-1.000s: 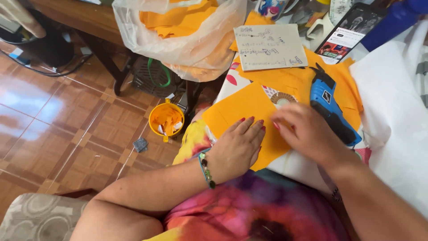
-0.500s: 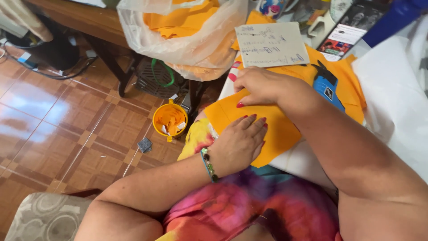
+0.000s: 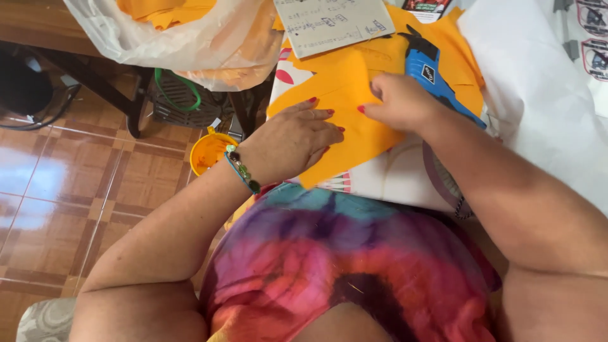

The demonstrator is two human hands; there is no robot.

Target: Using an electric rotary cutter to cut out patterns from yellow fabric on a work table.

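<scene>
1. Far left, a dark fan base [image 3: 25, 82] sits on the glossy brown tiled floor [image 3: 69, 183], its cable looping beside it.
2. Above that, a translucent plastic bag [image 3: 209, 38] stuffed with more orange pieces hangs over the edge of a wooden table [image 3: 44, 31].
3. Below the bag, a dark wire basket with a green hose coil [image 3: 180, 95] sits under the table, and a small orange tub [image 3: 208, 151] stands on the floor just beside the left wrist.
4. Left wrist wears a beaded bracelet [image 3: 242, 170], green and dark beads on a blue cord.
5. Now the left hand [image 3: 294, 139]: open, palm down, fingers spread flat, red nails showing, pressing on the near part of the orange felt sheet [image 3: 345, 85].
6. That orange felt sheet lies on the worktop [image 3: 392, 183] right in front of the person, its near corner overhanging a patterned white cloth, its far edge running under a grey notebook [image 3: 332, 22] with handwriting on it.
7. The right hand [image 3: 399, 101] rests on the same felt, just beside the left one, fingers curled down onto the sheet; I can't tell whether it pinches the felt or only presses it.
8. Just behind the right hand, touching it, a blue glue gun [image 3: 430, 69] lies on the orange felt.
9. Far right, a big white sheet [image 3: 538, 95] covers the worktop.
10. In the foreground, a tie-dye top [image 3: 354, 266] in pink, purple and teal.
</scene>
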